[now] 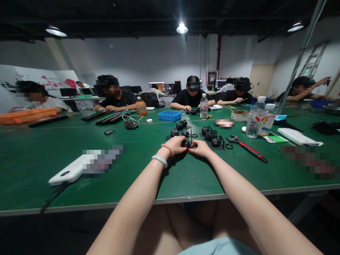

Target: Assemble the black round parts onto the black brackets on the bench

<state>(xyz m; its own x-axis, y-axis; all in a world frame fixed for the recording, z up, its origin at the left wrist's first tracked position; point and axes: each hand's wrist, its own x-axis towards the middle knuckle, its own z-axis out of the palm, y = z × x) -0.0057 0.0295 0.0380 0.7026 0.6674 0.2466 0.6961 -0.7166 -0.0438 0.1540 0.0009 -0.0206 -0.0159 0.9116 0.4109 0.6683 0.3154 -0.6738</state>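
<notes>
Black part, at the middle of the green surface, sits pinched between left hand and right hand, fingers nearly closed; apparently a positioning step, calling for steady, even alignment next.

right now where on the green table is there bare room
Bare tabletop lies between left forearm and right forearm, and from the left forearm out to the blurred item beside the white device. Crowded: around the left hand and right hand, among black parts, and by the bottles.
</notes>
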